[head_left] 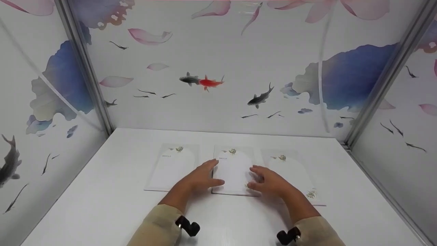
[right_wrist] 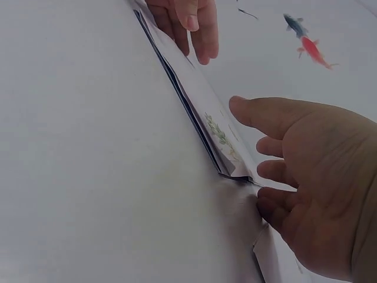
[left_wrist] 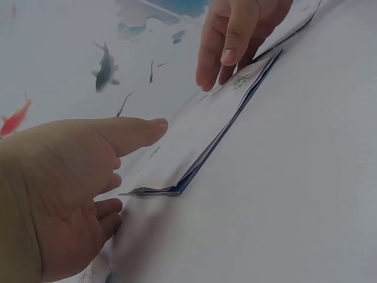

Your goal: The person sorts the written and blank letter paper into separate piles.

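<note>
1. Middle notepad lies on our white table, long axis running away from us, small lettering toward the far end.
2. Our left hand is at its left edge, thumb parted from the fingers; we cannot tell whether they touch it.
3. Our right hand is at its right edge, likewise spread, contact equally unclear.
4. Left notepad and right notepad flank it.
5. Fish-printed wall stands beyond.

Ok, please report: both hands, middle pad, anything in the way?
Left hand, right hand holding nothing, either side of middle pad. Middle pad lying on table. Left pad, right pad alongside.
</note>
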{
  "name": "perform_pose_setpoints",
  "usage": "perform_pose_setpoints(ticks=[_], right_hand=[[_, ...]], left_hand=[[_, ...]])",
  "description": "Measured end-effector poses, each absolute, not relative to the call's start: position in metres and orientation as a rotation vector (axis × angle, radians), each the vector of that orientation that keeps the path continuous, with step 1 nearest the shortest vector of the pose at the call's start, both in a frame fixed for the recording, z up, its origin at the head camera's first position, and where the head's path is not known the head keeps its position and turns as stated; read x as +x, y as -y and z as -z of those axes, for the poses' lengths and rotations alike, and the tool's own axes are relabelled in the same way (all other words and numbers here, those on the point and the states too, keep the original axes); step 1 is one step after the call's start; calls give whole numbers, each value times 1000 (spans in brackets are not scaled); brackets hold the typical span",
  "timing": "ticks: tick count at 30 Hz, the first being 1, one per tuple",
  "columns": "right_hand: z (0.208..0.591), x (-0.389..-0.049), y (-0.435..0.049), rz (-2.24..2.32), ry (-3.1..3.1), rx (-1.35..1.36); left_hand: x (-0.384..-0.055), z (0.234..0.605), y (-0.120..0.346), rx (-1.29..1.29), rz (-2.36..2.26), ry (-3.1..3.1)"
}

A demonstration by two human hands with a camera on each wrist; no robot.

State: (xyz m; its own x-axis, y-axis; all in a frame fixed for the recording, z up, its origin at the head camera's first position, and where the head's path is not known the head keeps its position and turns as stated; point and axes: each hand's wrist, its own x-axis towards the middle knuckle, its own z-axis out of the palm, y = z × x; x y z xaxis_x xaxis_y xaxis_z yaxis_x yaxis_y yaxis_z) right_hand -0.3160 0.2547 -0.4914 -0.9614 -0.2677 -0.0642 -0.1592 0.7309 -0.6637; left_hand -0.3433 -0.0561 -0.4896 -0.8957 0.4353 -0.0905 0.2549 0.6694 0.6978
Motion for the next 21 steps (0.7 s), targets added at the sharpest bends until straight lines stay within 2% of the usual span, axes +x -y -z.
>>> perform_pose_setpoints(ticks=[10,21], right_hand=[[494,-314,-254,822,-2787,-417],[491,-313,-252,769,-2771,-378]], left_hand=[[-334,493,48,628,-663,-2708],[-332,492,49,646,-619,-2725]])
